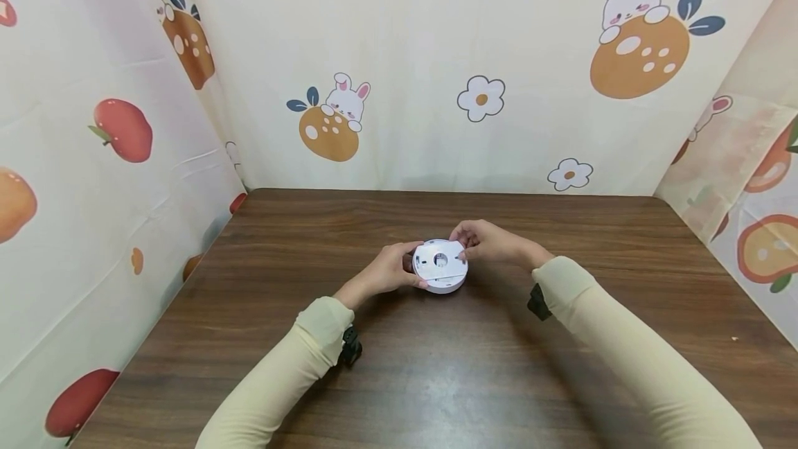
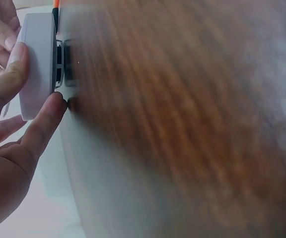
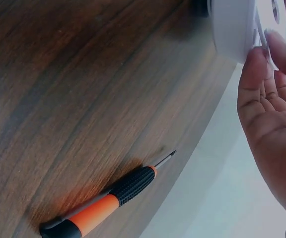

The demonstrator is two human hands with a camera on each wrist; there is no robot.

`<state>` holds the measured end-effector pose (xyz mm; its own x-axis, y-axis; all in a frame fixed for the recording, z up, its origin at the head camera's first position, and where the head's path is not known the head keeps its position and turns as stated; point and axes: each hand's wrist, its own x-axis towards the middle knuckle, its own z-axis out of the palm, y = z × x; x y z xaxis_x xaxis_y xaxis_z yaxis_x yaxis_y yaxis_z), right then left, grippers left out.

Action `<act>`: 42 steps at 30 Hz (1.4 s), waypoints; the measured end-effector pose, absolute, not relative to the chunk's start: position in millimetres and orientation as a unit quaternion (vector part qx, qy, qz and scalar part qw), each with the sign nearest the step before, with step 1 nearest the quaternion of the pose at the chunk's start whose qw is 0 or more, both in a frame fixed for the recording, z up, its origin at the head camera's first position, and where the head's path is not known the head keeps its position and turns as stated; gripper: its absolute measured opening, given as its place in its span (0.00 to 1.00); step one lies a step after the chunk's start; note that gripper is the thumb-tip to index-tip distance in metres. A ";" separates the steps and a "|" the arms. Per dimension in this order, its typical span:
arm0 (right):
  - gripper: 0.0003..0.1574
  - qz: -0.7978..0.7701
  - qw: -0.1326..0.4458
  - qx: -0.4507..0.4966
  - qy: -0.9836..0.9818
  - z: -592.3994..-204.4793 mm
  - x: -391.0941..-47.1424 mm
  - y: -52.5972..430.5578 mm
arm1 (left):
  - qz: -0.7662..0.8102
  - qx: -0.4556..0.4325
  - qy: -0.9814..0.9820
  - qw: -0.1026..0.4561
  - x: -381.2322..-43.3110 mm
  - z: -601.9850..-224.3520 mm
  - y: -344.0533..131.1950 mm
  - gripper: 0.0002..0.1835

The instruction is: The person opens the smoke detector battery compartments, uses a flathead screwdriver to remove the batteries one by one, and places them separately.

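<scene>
We hold one white round device [image 1: 440,267] just above the wooden surface [image 1: 436,380], between both hands: left hand [image 1: 389,270] fingers [image 2: 43,124] curl round its edge, right hand [image 1: 486,241] fingers [image 3: 254,74] pinch its rim (one screwdriver [image 3: 108,198] lies on the surface nearby)

The head view is bright and evenly lit, sharp through the middle, with soft shadows under both sleeves and a pale sheen on the wooden table [image 1: 436,380] near the bottom edge. Wide-angle distortion bows the printed curtain [image 1: 112,158] walls outward at the sides. The left wrist view is heavily blurred: the wood grain smears, and only the left hand [image 2: 9,148] is fairly clear. The right wrist view is sharper on the screwdriver [image 3: 108,198], and a washed-out white area fills its lower right
</scene>
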<state>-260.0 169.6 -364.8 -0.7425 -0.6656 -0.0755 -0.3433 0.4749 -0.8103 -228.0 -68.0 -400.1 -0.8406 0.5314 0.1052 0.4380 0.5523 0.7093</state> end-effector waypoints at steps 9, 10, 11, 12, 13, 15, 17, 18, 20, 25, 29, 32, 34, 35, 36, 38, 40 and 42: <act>0.12 -0.479 0.245 -0.227 0.812 -358.3 -263.9 171.1 | 0.381 0.284 0.878 0.055 -228.5 -400.6 -67.9 0.38; 0.13 -0.485 0.244 -0.219 0.811 -357.2 -264.7 171.9 | 0.382 0.285 0.877 0.055 -228.6 -400.6 -67.8 0.38; 0.13 -0.488 0.242 -0.213 0.811 -356.1 -265.7 173.2 | 0.383 0.285 0.877 0.055 -228.6 -400.5 -67.6 0.37; 0.13 -0.493 0.240 -0.205 0.811 -355.0 -267.0 174.7 | 0.384 0.285 0.876 0.056 -228.7 -400.3 -67.4 0.38; 0.14 -0.496 0.239 -0.198 0.811 -353.7 -268.4 176.1 | 0.384 0.285 0.876 0.057 -228.7 -400.2 -67.5 0.38; 0.14 -0.501 0.235 -0.181 0.813 -351.8 -271.9 180.1 | 0.382 0.283 0.878 0.058 -228.7 -399.9 -67.7 0.41; 0.15 -0.510 0.235 -0.163 0.811 -350.0 -275.6 184.5 | 0.378 0.280 0.880 0.061 -228.7 -399.2 -67.7 0.43; 0.15 -0.518 0.237 -0.152 0.808 -349.5 -277.5 186.6 | 0.377 0.279 0.881 0.063 -228.9 -399.2 -67.8 0.44; 0.16 -0.539 0.238 -0.137 0.796 -349.1 -281.4 191.0 | 0.372 0.277 0.883 0.064 -228.8 -398.7 -67.8 0.44; 0.18 -0.558 0.216 -0.129 0.790 -350.6 -292.3 202.4 | 0.368 0.272 0.887 0.067 -228.5 -397.7 -67.6 0.44; 0.19 -0.546 0.197 -0.103 0.808 -352.0 -301.5 211.9 | 0.364 0.267 0.890 0.071 -228.4 -397.7 -67.4 0.44; 0.20 -0.553 0.191 -0.074 0.808 -352.5 -307.2 219.2 | 0.361 0.265 0.891 0.071 -228.3 -397.0 -67.2 0.44; 0.21 -0.563 0.187 -0.063 0.803 -353.2 -310.2 224.0 | 0.359 0.267 0.892 0.068 -229.5 -398.4 -67.5 0.44; 0.22 -0.566 0.185 -0.059 0.801 -354.0 -311.4 226.6 | 0.359 0.265 0.892 0.069 -229.4 -398.1 -67.6 0.44; 0.22 -0.569 0.185 -0.055 0.799 -354.7 -312.2 228.9 | 0.357 0.264 0.893 0.070 -229.4 -398.0 -67.7 0.44; 0.23 -0.570 0.183 -0.049 0.800 -356.2 -313.0 232.8 | 0.356 0.262 0.894 0.073 -229.5 -398.1 -67.9 0.44; 0.24 -0.570 0.178 -0.044 0.801 -358.7 -313.7 235.7 | 0.357 0.259 0.894 0.078 -228.4 -396.3 -67.8 0.44; 0.24 -0.570 0.172 -0.039 0.803 -361.0 -313.8 237.8 | 0.355 0.259 0.895 0.078 -228.4 -396.6 -67.9 0.44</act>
